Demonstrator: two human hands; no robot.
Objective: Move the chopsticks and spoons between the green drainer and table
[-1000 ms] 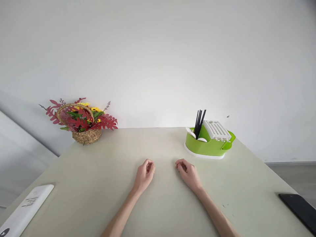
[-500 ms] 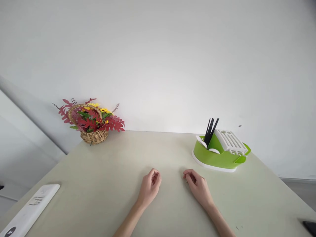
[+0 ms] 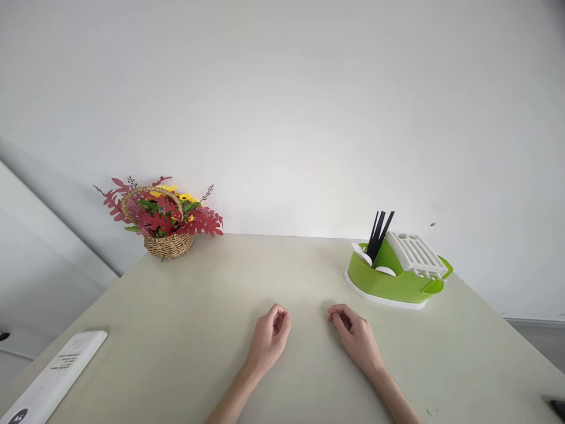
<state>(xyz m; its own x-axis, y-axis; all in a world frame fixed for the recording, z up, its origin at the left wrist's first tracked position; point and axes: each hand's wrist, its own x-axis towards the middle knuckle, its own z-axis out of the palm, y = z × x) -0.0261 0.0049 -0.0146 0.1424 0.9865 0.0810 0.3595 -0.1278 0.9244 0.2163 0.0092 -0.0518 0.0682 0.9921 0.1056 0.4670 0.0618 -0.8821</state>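
Observation:
Both my hands rest on a pale tabletop point(image 3: 212, 294), with a gap between them. My left hand point(image 3: 269, 333) is loosely curled on its side, fingers bent in and nothing visible in them. Curled the same way, my right hand point(image 3: 355, 335) has its thumb near its bent fingers and shows nothing held. Beyond my right hand, and apart from it, stands a green utensil caddy point(image 3: 382, 285) on a white base. Black chopsticks point(image 3: 380, 232) and white spoons point(image 3: 362, 254) stick out of its left part; a white slotted rack point(image 3: 417, 254) tops its right part.
At the back left stands a wicker basket point(image 3: 170, 246) of red leaves and yellow flowers. A white power strip point(image 3: 57, 377) lies along the left edge. Part of a black object point(image 3: 558, 407) shows at the right edge. A pale wall point(image 3: 282, 118) rises behind the table.
My left hand has shifted very slightly to the right. The caddy appears a little further right from a small camera movement. Otherwise the scene is the same.

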